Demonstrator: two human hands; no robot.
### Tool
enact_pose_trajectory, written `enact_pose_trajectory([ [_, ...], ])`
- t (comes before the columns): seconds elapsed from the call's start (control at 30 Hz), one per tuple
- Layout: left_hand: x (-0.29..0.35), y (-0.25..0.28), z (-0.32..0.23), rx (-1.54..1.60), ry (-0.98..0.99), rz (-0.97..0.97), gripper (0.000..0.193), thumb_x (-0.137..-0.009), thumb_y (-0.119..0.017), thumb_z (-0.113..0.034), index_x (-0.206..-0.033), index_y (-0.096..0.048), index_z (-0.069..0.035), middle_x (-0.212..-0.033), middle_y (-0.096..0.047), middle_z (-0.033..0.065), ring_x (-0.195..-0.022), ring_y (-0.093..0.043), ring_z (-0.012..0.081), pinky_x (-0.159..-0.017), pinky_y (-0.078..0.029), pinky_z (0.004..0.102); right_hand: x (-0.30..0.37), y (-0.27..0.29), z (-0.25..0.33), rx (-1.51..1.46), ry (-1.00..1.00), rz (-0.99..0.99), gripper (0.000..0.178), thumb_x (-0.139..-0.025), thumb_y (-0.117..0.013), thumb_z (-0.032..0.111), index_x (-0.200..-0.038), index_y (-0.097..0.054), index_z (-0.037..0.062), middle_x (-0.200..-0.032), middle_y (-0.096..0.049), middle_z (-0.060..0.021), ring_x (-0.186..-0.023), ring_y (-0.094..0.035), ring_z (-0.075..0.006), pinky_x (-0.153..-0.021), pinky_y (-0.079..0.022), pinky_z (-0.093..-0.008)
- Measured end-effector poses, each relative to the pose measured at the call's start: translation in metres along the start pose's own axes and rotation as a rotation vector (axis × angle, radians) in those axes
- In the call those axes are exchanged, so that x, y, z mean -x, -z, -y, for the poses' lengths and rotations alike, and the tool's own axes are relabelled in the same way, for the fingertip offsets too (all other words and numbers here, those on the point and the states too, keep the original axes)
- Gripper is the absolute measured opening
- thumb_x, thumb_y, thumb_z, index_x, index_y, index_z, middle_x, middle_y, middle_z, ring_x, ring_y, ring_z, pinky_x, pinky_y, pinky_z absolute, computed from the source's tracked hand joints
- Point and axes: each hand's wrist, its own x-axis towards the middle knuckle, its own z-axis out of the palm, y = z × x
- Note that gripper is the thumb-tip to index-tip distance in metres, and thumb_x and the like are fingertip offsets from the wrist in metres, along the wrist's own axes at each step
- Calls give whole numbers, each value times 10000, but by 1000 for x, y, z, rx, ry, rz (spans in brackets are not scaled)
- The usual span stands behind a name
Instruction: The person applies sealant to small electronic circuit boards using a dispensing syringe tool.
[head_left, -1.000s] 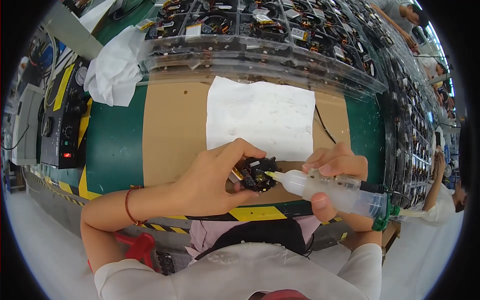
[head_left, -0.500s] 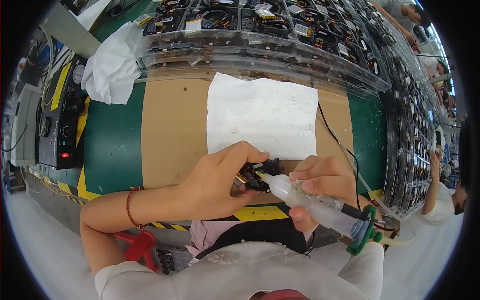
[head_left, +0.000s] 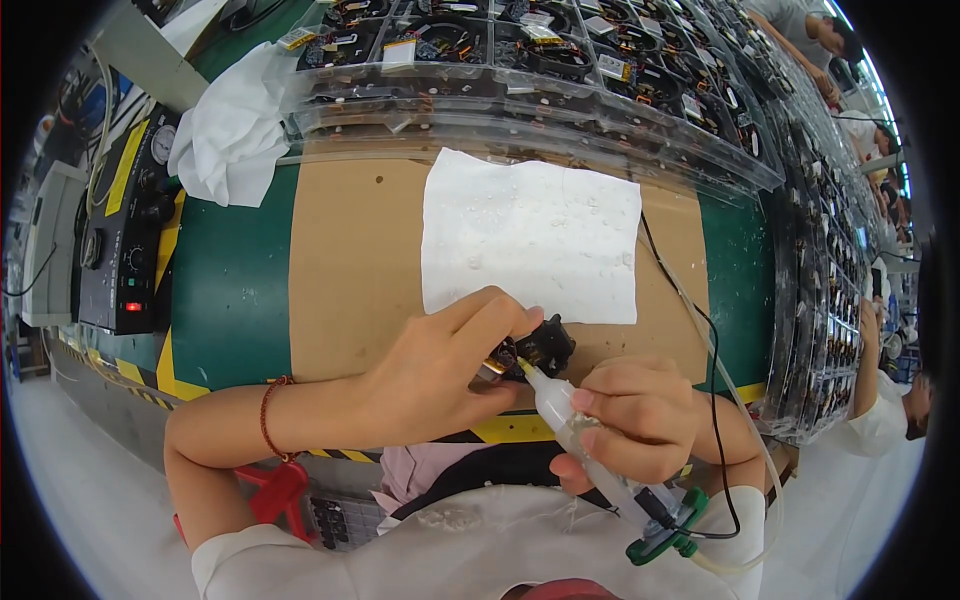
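Observation:
My left hand (head_left: 440,365) is closed around a small black electronic part (head_left: 545,345), gripping it between thumb and fingers above the near edge of the table. In my right hand (head_left: 640,415) is a translucent glue dispensing syringe (head_left: 555,400) with a green cap (head_left: 668,527) and a hose at its back end. The syringe slants, and its yellowish tip touches or nearly touches the black part beside my left fingers. My left fingers hide some of the part. Beyond both hands lies a white sheet (head_left: 530,235) with clear blobs on it.
Brown cardboard (head_left: 350,240) covers the middle of the green table (head_left: 235,290). Clear trays (head_left: 540,85) of electronic parts stand at the back, with more stacked at the right. A black dispenser box (head_left: 125,250) and crumpled white cloth (head_left: 230,130) are at left. A cable and hose run along the right.
The syringe has swung steeper, its capped back end moving left and toward me. The black part has turned in my left hand, and my right hand has shifted a little nearer.

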Motion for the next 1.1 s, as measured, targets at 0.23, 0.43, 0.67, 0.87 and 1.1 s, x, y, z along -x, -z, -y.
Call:
enact_pose_trajectory([
  [0.23,-2,-1,-1,11,-33,-9,448,-611,-694,21,-1011,-494,3,-923,-557,119,-735,-587,198,-616,-498,259,0,-6,-1,-16,12,-99,254,-691,-716,139,-801,-517,28,-662,-480,-78,-512,-493,-175,-392,-432,-241],
  [0.43,-1,-1,-1,-5,-31,-18,470,-625,-676,24,-1054,-487,-2,-918,-553,111,-732,-583,197,-605,-494,261,1,-8,-1,2,21,-131,245,-696,-714,149,-792,-518,39,-663,-481,-77,-511,-490,-175,-384,-422,-236],
  [0.67,-1,-1,-1,-1,-4,-28,476,-635,-673,12,-1072,-483,6,-870,-539,91,-683,-578,177,-606,-511,256,3,-9,-1,19,23,-135,234,-684,-719,144,-785,-524,63,-664,-485,-76,-528,-495,-177,-381,-416,-234],
  [0.87,-2,-2,-1,-7,0,-70,466,-627,-694,-21,-1051,-503,11,-812,-550,94,-647,-582,155,-605,-521,255,3,-5,-1,46,49,-55,293,-670,-730,159,-822,-500,62,-713,-476,-92,-533,-509,-186,-393,-450,-246],
  [1.1,-3,0,0,2,19,-87,456,-610,-718,-70,-1012,-526,23,-787,-576,100,-633,-595,147,-600,-523,251,2,-12,-2,37,89,-113,247,-639,-733,90,-787,-535,78,-649,-469,-65,-532,-488,-168,-397,-418,-234],
])
